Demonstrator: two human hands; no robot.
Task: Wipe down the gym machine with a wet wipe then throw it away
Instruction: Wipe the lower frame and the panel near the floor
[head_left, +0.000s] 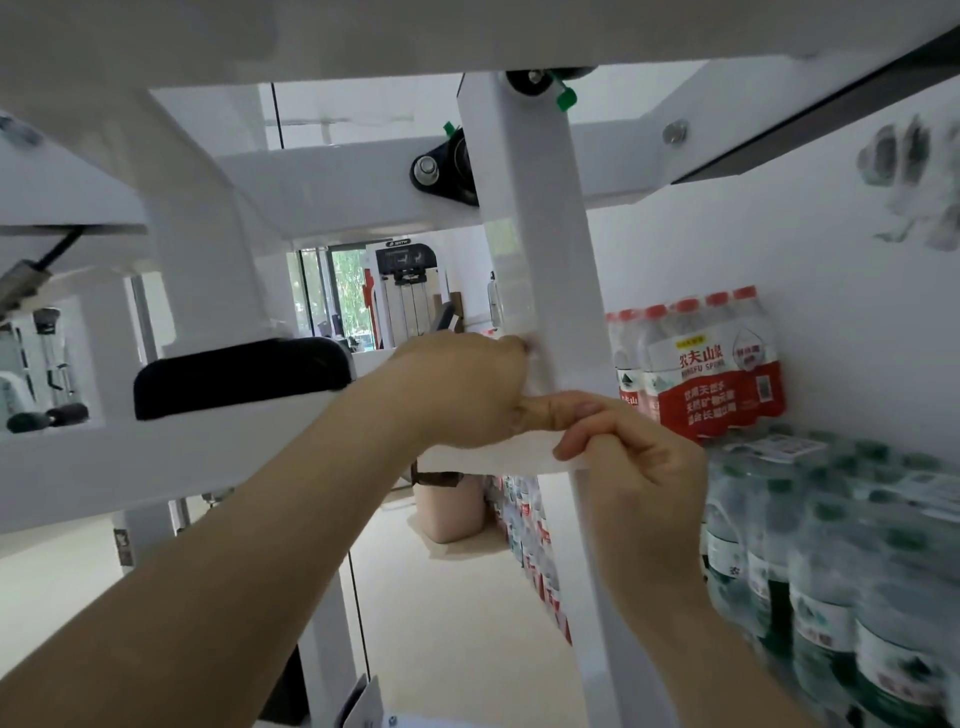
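The wet wipe (498, 458) sits at the middle of the frame, stretched as a thin white sheet between both hands and laid against the white upright post (545, 234) of the gym machine. The left hand (462, 389) has its grip closed on the wipe's upper part, pressing it to the post's left face. The right hand (639, 478), just below and to the right, pinches the lower edge with curled fingers.

The wipe looks light, limp and damp, so it will likely bunch or fold on itself and may tear if pulled hard across the post's square edges. It is best held by a folded wad under flat fingers, not by one corner. The painted post looks smooth and rigid, so the wipe should slide easily.

Packs of bottled water (717, 364) are stacked at right.
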